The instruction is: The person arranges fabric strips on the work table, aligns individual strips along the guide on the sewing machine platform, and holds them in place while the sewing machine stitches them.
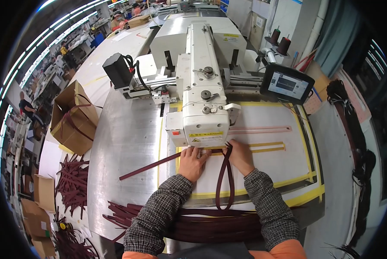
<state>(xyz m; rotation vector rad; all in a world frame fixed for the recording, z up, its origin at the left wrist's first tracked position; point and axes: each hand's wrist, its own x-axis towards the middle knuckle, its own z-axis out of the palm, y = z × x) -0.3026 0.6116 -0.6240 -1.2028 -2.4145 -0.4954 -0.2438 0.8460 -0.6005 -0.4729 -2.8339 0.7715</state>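
A long dark maroon strap (148, 165) runs from the left of the metal bed to beneath the white head of an industrial sewing machine (204, 108). Just left of the head's lower edge, my left hand (192, 164) holds the strap down, fingers bent over it. On the other side my right hand (242, 157) pinches the strap near its fold, its fingertips partly hidden by the head. Between both hands a strap loop (219, 185) hangs toward me. The needle area is hidden. A bundle of maroon straps (215, 226) lies along the front edge by my forearms.
Cut strap pieces (72, 181) lie heaped at left, below an open cardboard box (75, 121). A control screen (287, 84) stands right of the head. Yellow tape (305, 196) borders the white work sheet. Dark cords (359, 168) hang at far right. People work in the background.
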